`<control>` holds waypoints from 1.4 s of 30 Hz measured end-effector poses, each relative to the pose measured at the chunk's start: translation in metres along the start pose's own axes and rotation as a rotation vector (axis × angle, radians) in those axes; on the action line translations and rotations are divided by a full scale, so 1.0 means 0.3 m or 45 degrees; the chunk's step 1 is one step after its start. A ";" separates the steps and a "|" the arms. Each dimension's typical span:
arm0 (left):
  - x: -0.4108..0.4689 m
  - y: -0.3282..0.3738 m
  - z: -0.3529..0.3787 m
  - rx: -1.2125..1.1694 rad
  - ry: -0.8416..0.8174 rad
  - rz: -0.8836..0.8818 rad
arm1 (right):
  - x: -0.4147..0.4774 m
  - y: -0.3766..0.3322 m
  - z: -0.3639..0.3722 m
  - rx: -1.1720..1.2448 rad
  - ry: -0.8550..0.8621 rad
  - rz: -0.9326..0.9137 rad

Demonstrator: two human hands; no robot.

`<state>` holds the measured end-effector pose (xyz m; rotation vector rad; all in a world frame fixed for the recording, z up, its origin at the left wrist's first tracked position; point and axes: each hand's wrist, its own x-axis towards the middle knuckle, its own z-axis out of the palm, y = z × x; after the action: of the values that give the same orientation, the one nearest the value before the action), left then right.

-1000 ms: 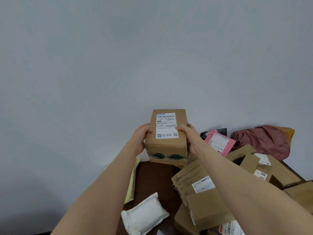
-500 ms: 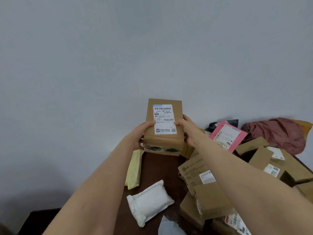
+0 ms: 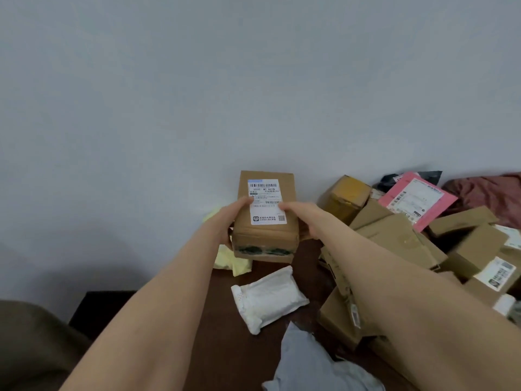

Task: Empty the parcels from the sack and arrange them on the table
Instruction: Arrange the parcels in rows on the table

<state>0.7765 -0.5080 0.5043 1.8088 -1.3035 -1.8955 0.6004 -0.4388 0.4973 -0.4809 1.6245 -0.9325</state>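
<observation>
1. Brown cardboard box (image 3: 265, 238) stands against the pale wall (image 3: 253, 80) at the far edge of the dark wooden table (image 3: 208, 320); its white shipping label (image 3: 266, 203) faces up, and a band of green-printed tape runs along its near face; whether the box rests fully on the table I cannot tell.
2. The left hand (image 3: 229, 221) grips the box's left side, thumb lying over the top by the label's edge; the right hand (image 3: 304, 218) grips the box's right side, thumb on the label; the two hands are clamped on the box from opposite sides.
3. Just left of the box, partly under its lower corner, lies a pale yellow soft parcel (image 3: 229, 261).
4. In front of the box lies a white padded parcel (image 3: 267, 299); nearer still than that, a grey plastic bag (image 3: 310, 362) lies crumpled.
5. To the right of the box sits a heap of cardboard boxes (image 3: 394, 238), tilted against one another; a yellow-taped carton (image 3: 345, 198) is the closest of them to the box.
6. Further right of the box, a pink mailer (image 3: 417, 201) leans on the heap; beyond it lies dark red cloth (image 3: 493, 190).
</observation>
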 end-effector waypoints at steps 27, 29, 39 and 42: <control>-0.082 -0.216 -0.186 -0.094 0.140 0.109 | -0.033 0.161 0.237 0.067 -0.167 0.084; -0.108 -0.237 -0.161 -0.139 0.094 0.073 | -0.072 0.171 0.209 0.101 -0.183 0.079; -0.215 -0.241 0.006 -0.224 -0.007 0.097 | -0.179 0.201 0.057 0.184 -0.159 0.101; -0.223 -0.233 0.048 -0.264 -0.058 0.114 | -0.215 0.200 0.005 0.198 -0.134 0.080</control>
<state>0.8070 -0.4152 0.4996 1.5889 -1.1336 -1.9534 0.6294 -0.3560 0.4904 -0.3634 1.4516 -0.9621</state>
